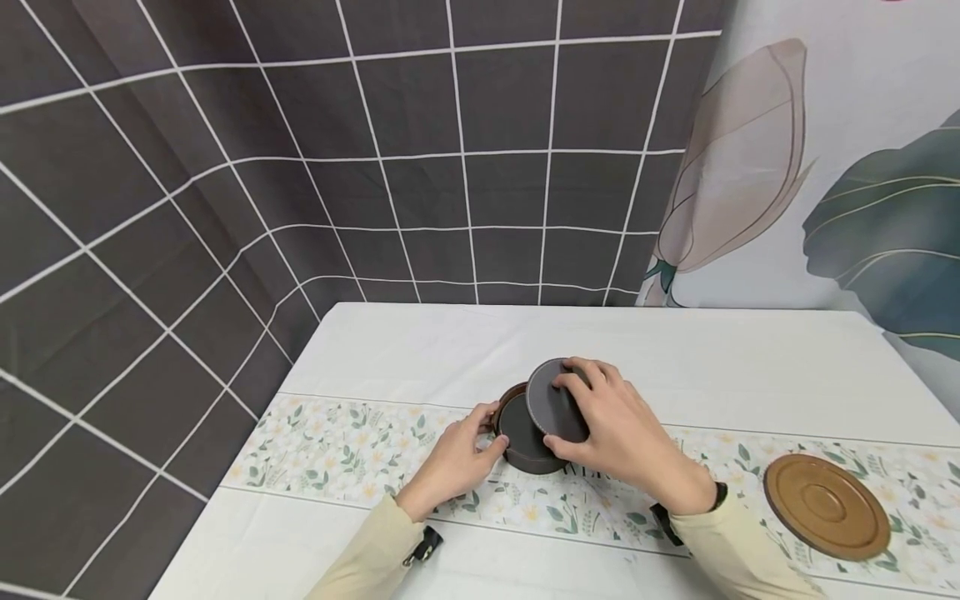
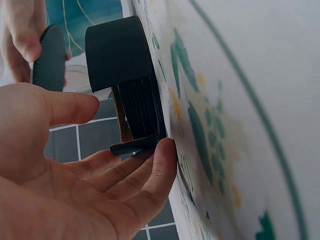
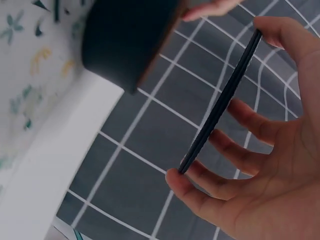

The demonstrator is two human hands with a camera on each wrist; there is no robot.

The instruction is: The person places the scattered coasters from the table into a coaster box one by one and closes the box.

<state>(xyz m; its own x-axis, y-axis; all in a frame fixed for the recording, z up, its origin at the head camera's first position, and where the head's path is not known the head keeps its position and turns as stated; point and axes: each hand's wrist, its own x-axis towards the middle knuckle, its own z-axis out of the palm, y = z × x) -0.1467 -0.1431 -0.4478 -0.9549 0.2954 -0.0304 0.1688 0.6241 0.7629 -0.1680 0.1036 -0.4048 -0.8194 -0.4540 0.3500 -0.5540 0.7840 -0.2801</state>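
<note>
A round dark coaster holder [image 1: 528, 463] with a brown inner rim stands on the patterned strip. Through the slot in its side, the left wrist view shows a stack of dark coasters [image 2: 140, 112]. My left hand [image 1: 453, 460] holds the holder at its left side, fingertips at the slot's edge and thumb toward the front. Above the holder's right part, my right hand [image 1: 628, 423] grips a dark grey round coaster [image 1: 551, 404] by its rim, tilted. Edge-on in the right wrist view, this coaster [image 3: 220, 105] shows a line along its edge, between thumb and fingertips.
A brown round disc [image 1: 827, 507] with concentric rings lies at the right on the floral strip. The white table cover [image 1: 420, 346] meets a dark gridded curtain [image 1: 495, 192] behind and at left. Dark lettering shows beside the holder.
</note>
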